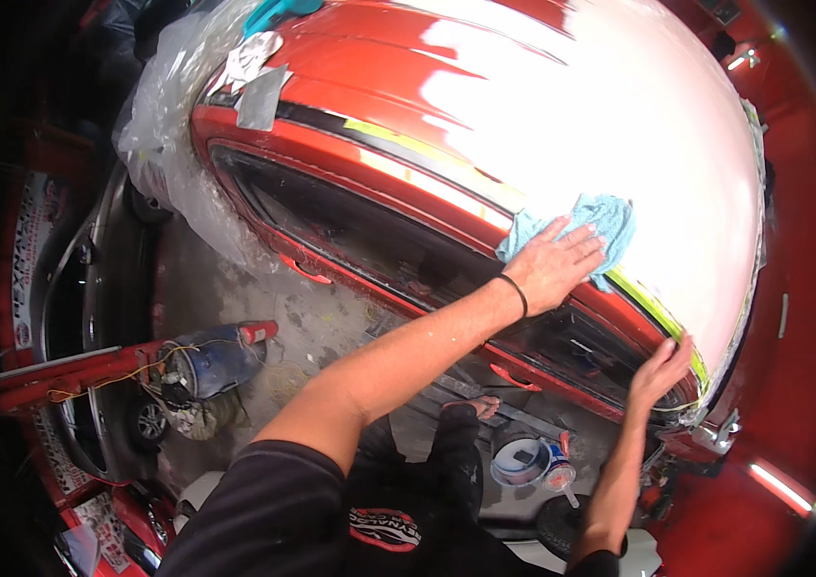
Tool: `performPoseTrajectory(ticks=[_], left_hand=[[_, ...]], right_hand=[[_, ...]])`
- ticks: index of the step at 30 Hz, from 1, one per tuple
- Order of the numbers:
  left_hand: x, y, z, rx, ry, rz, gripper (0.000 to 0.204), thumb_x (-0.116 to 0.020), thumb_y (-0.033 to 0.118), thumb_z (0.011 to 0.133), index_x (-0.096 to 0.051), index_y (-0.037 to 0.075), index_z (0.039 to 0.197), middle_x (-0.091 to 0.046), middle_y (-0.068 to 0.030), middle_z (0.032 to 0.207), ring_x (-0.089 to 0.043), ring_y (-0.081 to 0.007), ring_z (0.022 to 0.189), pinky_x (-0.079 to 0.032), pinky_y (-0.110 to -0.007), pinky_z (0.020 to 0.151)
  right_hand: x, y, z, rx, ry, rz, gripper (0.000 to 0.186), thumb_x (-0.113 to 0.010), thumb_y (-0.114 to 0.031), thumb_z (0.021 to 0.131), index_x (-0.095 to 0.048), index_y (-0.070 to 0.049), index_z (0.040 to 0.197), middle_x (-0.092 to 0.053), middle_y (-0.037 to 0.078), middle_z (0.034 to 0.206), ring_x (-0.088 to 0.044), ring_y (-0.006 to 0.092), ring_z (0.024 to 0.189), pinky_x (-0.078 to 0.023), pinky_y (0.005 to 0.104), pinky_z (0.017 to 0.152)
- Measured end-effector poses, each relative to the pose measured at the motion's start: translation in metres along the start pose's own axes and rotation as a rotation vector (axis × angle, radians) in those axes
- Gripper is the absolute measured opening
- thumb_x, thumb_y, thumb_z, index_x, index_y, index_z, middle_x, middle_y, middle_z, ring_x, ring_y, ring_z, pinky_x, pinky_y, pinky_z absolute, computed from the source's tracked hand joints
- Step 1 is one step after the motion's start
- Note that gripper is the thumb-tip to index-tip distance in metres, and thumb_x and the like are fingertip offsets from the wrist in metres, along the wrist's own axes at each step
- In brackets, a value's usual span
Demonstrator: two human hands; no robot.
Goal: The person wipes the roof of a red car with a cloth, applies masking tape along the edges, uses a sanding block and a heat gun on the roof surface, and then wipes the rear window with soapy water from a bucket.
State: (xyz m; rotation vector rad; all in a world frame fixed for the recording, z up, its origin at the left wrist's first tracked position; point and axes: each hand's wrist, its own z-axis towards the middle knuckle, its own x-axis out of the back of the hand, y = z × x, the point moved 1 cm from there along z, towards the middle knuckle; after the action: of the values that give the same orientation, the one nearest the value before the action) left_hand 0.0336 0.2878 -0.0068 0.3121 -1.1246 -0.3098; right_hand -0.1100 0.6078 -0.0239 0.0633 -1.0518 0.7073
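Note:
A red car with a white-primed roof fills the upper view. My left hand presses on a crumpled light blue cloth at the roof edge, fingers curved over it. My right hand is at the yellow masking tape near the roof's right end, fingers bent together; what they grip, if anything, is hidden. Below lie the dark side windows and a red door handle.
Plastic sheeting drapes the car's left end. A dark car and red stand with a blue container are at left. Below sit my bare foot, a white bucket and a cup. Red floor lies right.

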Motion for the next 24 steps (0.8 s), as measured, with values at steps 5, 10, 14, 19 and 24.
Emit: performPoseTrajectory(ticks=[5,10,14,19,24], left_hand=[[0.107,-0.143,-0.065,0.160,0.057,0.240,0.052,-0.061,0.019,0.097,-0.058,0.006,0.148,-0.057,-0.0173,0.154,-0.049,-0.0339,0.148,-0.034,-0.053,0.125],[0.210,-0.306,-0.156,0.513,0.242,0.337,0.047,-0.050,0.028,0.110,-0.056,0.011,0.153,-0.053,-0.0125,0.161,-0.045,-0.0338,0.152,-0.032,-0.053,0.124],[0.202,-0.322,-0.182,0.585,0.273,0.300,0.047,-0.048,0.034,0.113,-0.055,0.017,0.156,-0.048,-0.0035,0.167,-0.032,-0.0280,0.161,-0.015,-0.060,0.129],[0.118,-0.171,-0.143,0.359,0.217,0.106,0.051,-0.049,0.032,0.113,-0.051,0.012,0.160,-0.050,-0.0088,0.165,-0.033,-0.0353,0.159,-0.005,-0.062,0.130],[0.012,-0.008,-0.064,0.095,-0.135,0.109,0.054,-0.059,0.026,0.105,-0.051,0.022,0.159,-0.041,0.0000,0.169,-0.029,-0.0303,0.161,-0.014,-0.064,0.128]], right_hand=[[0.047,-0.141,-0.125,0.046,-0.274,0.068,0.045,-0.059,-0.017,0.108,-0.054,0.000,0.149,-0.054,0.023,0.154,-0.045,0.0412,0.147,-0.032,0.0521,0.124],[0.077,-0.181,-0.264,-0.380,-0.503,0.283,0.043,-0.063,-0.016,0.104,-0.058,0.001,0.142,-0.059,0.024,0.143,-0.053,0.0418,0.137,-0.036,0.0503,0.121],[0.093,-0.221,-0.316,-0.520,-0.575,0.364,0.041,-0.063,-0.014,0.102,-0.060,0.000,0.140,-0.062,0.023,0.141,-0.057,0.0405,0.134,-0.042,0.0478,0.117],[0.096,-0.260,-0.313,-0.624,-0.492,0.470,0.041,-0.063,-0.016,0.102,-0.060,-0.002,0.140,-0.063,0.021,0.142,-0.058,0.0396,0.133,-0.044,0.0462,0.116],[0.111,-0.259,-0.316,-0.817,-0.336,0.534,0.038,-0.064,-0.016,0.102,-0.061,-0.002,0.138,-0.065,0.021,0.140,-0.060,0.0388,0.132,-0.046,0.0458,0.114]])
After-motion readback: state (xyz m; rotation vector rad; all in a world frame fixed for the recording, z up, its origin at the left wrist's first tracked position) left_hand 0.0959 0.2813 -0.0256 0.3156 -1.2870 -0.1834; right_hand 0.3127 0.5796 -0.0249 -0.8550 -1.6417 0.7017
